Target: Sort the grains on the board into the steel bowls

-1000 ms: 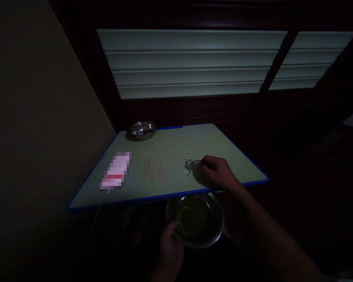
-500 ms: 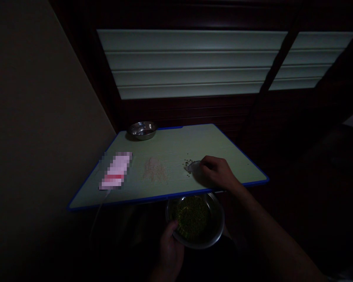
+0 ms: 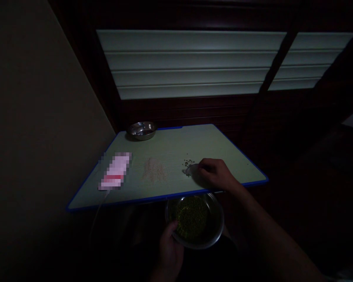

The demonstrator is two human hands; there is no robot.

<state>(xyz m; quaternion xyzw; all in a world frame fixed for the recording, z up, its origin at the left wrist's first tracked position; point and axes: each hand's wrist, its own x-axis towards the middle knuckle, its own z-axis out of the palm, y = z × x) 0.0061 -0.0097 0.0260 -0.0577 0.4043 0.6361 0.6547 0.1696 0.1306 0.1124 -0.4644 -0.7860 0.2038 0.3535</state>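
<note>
Silver-coloured metal bowl [image 3: 217, 214], round and wide, sits at the lower centre of the frame, just below the near edge of the pale green tabletop with blue edging [image 3: 176, 145]. Small green bean-like grains [image 3: 192, 217] fill its left side, leaving bare shiny wall at the right. The left hand [image 3: 171, 250] grips the bowl's left rim, thumb over the edge, other fingers mostly hidden. Near the frame's centre, the right hand [image 3: 216, 172] is nearly closed, fingertips pinching a thin, pale, glossy spoon-like piece [image 3: 191, 169]; its material is too dim to tell. Small dark grains [image 3: 189, 161] lie scattered just beside it, and pale pinkish crumbs [image 3: 155, 170] spread farther left.
</note>
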